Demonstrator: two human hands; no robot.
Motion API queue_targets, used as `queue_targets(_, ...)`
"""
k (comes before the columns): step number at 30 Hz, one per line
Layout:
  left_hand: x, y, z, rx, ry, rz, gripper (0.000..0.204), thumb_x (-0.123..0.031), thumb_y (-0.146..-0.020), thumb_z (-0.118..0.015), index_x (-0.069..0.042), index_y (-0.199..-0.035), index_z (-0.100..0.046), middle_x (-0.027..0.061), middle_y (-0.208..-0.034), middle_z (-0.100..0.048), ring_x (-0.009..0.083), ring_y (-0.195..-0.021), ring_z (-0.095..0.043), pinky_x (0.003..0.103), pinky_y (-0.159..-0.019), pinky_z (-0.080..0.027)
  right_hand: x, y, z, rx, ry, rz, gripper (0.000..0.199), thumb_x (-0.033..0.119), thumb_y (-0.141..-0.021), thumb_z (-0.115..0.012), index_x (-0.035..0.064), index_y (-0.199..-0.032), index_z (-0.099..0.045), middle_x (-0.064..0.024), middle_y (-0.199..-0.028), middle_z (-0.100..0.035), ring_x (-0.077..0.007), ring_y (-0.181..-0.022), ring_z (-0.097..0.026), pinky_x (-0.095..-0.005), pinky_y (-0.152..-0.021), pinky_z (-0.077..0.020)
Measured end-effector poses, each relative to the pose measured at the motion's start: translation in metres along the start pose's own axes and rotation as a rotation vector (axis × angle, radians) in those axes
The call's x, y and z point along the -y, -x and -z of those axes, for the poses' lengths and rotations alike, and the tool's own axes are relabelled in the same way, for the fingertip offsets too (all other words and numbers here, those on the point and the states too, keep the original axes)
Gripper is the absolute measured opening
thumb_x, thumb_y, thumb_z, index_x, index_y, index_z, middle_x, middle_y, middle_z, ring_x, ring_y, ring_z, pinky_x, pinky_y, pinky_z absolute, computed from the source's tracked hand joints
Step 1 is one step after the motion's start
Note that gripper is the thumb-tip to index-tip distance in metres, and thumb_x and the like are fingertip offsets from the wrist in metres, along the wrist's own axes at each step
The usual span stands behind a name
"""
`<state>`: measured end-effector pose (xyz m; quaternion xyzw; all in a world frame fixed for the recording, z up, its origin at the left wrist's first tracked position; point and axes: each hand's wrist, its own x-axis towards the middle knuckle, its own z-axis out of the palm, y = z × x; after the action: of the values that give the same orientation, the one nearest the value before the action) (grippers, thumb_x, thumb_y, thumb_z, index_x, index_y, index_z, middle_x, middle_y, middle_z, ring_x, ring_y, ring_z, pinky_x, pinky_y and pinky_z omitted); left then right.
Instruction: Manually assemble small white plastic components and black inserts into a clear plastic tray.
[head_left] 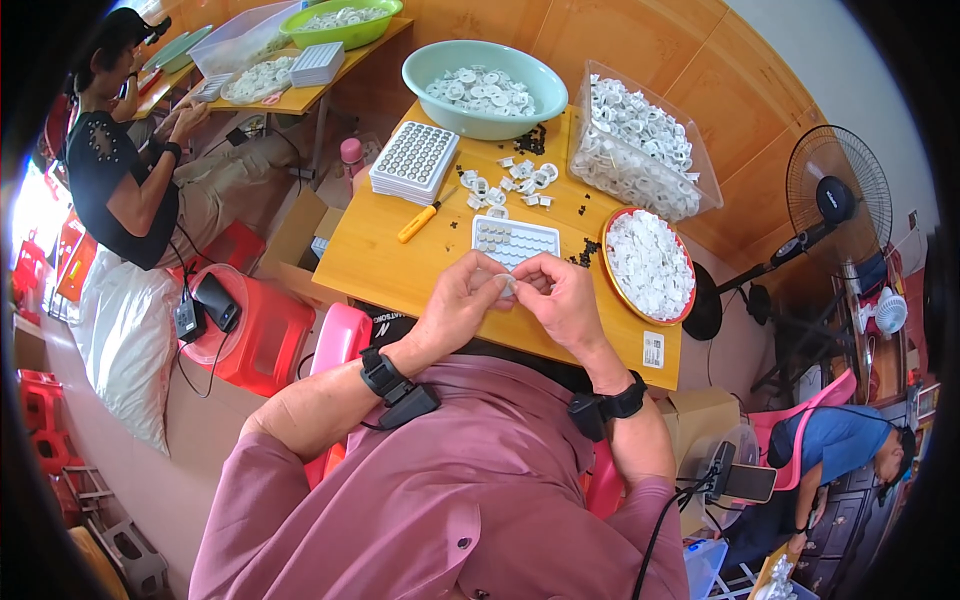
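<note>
My left hand (462, 298) and my right hand (560, 296) meet over the near edge of the wooden table (390, 262). Together they pinch one small white ring-shaped plastic part (507, 286) between the fingertips. Just beyond the hands lies a small white tray (515, 241) with rows of round pockets, partly filled. More loose white parts (510, 183) and small black pieces (585, 250) are scattered past it. Both wrists wear black bands.
A stack of filled trays (415, 160) and a yellow-handled knife (422, 220) sit left. A teal bowl (485, 88), a clear bin (640, 140) and a red plate (650, 265) hold white parts. Another person sits far left, a third bends at lower right. A fan (835, 200) stands right.
</note>
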<state>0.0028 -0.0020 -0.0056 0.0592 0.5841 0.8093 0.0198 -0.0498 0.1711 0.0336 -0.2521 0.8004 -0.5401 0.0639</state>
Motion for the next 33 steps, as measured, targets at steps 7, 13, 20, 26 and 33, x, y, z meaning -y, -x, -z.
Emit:
queue_targets(7,-0.007,-0.001,-0.003,-0.052,0.327,0.204,0.020,-0.011,-0.104,-0.051,0.003,-0.119,-0.053,0.0127,-0.113,-0.065,0.0174,-0.104,-0.066,0.034,-0.095,-0.057,-0.003,-0.004,0.005,-0.011,-0.050,-0.027,0.013,0.008,-0.082,-0.069,-0.0012,-0.092,-0.071,-0.0114,-0.077,-0.073,-0.0138,-0.069,-0.070,-0.0267,-0.065,-0.0542)
queue_targets(13,-0.015,-0.001,-0.004,-0.022,0.562,0.267,0.026,-0.011,-0.105,-0.049,0.003,-0.125,-0.054,0.0117,-0.119,-0.063,0.0191,-0.109,-0.065,0.035,-0.101,-0.054,0.013,-0.002,0.009,-0.099,0.277,0.230,0.017,0.008,-0.080,-0.072,0.0040,-0.097,-0.071,-0.0088,-0.086,-0.071,-0.0215,-0.072,-0.069,-0.0311,-0.066,-0.0530)
queue_targets(20,-0.002,-0.001,0.001,0.050,0.615,0.243,0.025,-0.012,-0.105,-0.051,0.003,-0.125,-0.054,0.0113,-0.122,-0.062,0.0182,-0.113,-0.063,0.034,-0.104,-0.052,0.019,0.000,0.005,-0.121,0.559,0.577,0.019,0.009,-0.078,-0.074,0.0070,-0.096,-0.070,-0.0078,-0.091,-0.071,-0.0281,-0.078,-0.067,-0.0370,-0.072,-0.0527)
queue_targets(26,-0.009,0.000,-0.001,0.082,0.622,0.243,0.026,-0.013,-0.104,-0.053,0.001,-0.126,-0.054,0.0106,-0.122,-0.061,0.0181,-0.114,-0.063,0.035,-0.104,-0.052,0.023,0.002,0.005,-0.109,0.550,0.552,0.017,0.011,-0.080,-0.072,0.0055,-0.096,-0.069,-0.0089,-0.084,-0.071,-0.0284,-0.074,-0.068,-0.0374,-0.068,-0.0520)
queue_targets(33,-0.004,0.000,0.004,0.098,0.654,0.239,0.028,-0.012,-0.101,-0.060,-0.002,-0.127,-0.053,0.0072,-0.117,-0.062,0.0148,-0.109,-0.063,0.033,-0.101,-0.053,0.021,0.004,-0.001,-0.158,0.606,0.666,0.013,0.011,-0.085,-0.065,0.0032,-0.095,-0.066,-0.0107,-0.083,-0.070,-0.0277,-0.069,-0.066,-0.0367,-0.062,-0.0497)
